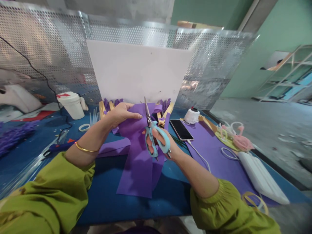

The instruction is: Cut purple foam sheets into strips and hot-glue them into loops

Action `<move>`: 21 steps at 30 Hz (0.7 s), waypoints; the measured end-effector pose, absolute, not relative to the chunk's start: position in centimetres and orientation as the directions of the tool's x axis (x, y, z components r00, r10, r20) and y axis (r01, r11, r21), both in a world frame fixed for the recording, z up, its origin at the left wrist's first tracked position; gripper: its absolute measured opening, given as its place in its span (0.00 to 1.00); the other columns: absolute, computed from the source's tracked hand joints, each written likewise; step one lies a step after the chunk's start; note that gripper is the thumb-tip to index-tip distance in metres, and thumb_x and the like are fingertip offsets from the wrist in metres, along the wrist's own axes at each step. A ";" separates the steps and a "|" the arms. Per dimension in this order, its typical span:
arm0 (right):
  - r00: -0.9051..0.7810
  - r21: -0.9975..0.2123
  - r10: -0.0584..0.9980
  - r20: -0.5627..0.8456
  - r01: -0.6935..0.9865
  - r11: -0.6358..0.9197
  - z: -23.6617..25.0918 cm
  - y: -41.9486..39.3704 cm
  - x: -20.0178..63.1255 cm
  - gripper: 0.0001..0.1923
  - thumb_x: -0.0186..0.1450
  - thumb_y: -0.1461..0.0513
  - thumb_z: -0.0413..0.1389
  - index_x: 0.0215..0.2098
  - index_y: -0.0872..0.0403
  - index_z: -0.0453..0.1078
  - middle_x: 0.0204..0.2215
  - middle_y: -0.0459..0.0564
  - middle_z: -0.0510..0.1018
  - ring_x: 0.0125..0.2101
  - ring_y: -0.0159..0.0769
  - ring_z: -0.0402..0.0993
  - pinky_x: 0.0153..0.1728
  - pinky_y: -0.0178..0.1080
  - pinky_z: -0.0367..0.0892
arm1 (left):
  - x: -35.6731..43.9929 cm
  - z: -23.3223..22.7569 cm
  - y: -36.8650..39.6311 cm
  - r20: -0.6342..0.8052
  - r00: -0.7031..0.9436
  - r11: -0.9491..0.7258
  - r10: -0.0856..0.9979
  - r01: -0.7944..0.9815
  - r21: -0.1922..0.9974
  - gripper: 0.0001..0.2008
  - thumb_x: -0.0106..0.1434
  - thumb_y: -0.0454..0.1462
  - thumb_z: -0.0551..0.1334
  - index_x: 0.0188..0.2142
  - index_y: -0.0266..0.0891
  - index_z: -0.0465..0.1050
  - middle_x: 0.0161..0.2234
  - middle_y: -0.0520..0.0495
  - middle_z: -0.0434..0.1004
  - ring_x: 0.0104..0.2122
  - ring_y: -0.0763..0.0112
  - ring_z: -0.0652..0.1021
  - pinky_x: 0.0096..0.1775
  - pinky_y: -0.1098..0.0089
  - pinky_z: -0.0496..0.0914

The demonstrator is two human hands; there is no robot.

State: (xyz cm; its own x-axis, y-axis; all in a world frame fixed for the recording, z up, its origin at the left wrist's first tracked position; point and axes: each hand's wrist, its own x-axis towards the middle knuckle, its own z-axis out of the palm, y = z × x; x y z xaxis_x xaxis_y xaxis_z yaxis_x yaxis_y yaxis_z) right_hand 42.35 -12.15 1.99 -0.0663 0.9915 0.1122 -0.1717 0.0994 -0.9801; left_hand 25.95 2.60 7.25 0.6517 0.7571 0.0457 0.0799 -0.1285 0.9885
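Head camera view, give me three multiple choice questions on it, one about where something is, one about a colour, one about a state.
1. Where does the phone lie?
A. right of the scissors
B. under the white tub
C. in the left hand

2. What colour are the handles of the scissors?
A. red
B. light blue
C. black

3. What is the left hand doing?
A. hanging off the table
B. gripping the scissors
C. resting on the purple sheet

Answers:
1 A, the phone sits on the table to the right of the scissors.
2 B, the loops around the fingers of the right hand are light blue.
3 C, its fingers lie flat on the sheet's top edge.
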 end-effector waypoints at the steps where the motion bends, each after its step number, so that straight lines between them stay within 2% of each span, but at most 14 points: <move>1: -0.061 -0.980 0.992 0.111 -0.174 0.099 2.0 -12.1 42.4 0.27 0.59 0.40 0.62 0.37 0.55 0.69 0.19 0.43 0.72 0.15 0.31 0.69 0.14 0.34 0.61 | 26.0 7.2 2.5 0.040 0.663 -0.127 0.747 0.084 0.988 0.18 0.41 0.39 0.77 0.34 0.39 0.82 0.28 0.49 0.82 0.25 0.66 0.80 0.28 0.68 0.77; 6: -0.036 -0.982 0.996 0.087 -0.172 0.079 2.2 -11.9 42.7 0.25 0.58 0.42 0.63 0.34 0.56 0.70 0.16 0.41 0.69 0.12 0.29 0.64 0.12 0.32 0.56 | 26.1 6.8 2.9 0.020 0.655 -0.106 0.756 0.091 0.990 0.18 0.42 0.39 0.77 0.34 0.39 0.82 0.27 0.49 0.82 0.23 0.67 0.79 0.26 0.68 0.76; 12: 0.022 -0.984 0.997 0.071 -0.164 0.074 2.0 -11.7 42.7 0.24 0.57 0.44 0.64 0.33 0.57 0.71 0.16 0.39 0.68 0.11 0.25 0.62 0.10 0.30 0.54 | 26.1 6.3 3.6 0.017 0.663 -0.078 0.748 0.063 0.995 0.19 0.40 0.38 0.77 0.35 0.39 0.81 0.28 0.48 0.83 0.24 0.67 0.79 0.27 0.69 0.77; 16: 0.062 -0.983 0.993 0.096 -0.153 0.104 2.3 -11.7 42.9 0.23 0.57 0.45 0.64 0.35 0.55 0.70 0.17 0.40 0.71 0.12 0.27 0.64 0.12 0.31 0.58 | 26.2 6.1 4.0 0.039 0.631 -0.086 0.775 0.044 0.995 0.23 0.40 0.42 0.78 0.37 0.39 0.81 0.31 0.46 0.83 0.25 0.64 0.81 0.28 0.68 0.77; 21: 0.161 -0.986 0.976 0.146 -0.053 0.156 4.8 -13.0 44.4 0.24 0.53 0.46 0.67 0.34 0.54 0.69 0.21 0.45 0.75 0.17 0.30 0.69 0.16 0.33 0.62 | 25.0 6.8 5.4 0.121 0.518 -0.157 0.847 0.026 0.987 0.21 0.40 0.44 0.78 0.33 0.38 0.81 0.30 0.47 0.83 0.26 0.66 0.80 0.30 0.69 0.76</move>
State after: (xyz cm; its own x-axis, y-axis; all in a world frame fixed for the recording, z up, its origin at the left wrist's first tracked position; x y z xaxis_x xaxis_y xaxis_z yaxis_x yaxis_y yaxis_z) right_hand 44.39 -12.99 4.75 0.1611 0.9761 0.1458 -0.0533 0.1561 -0.9863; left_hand 25.02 5.37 6.81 0.5181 0.8467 0.1208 0.0261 -0.1568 0.9873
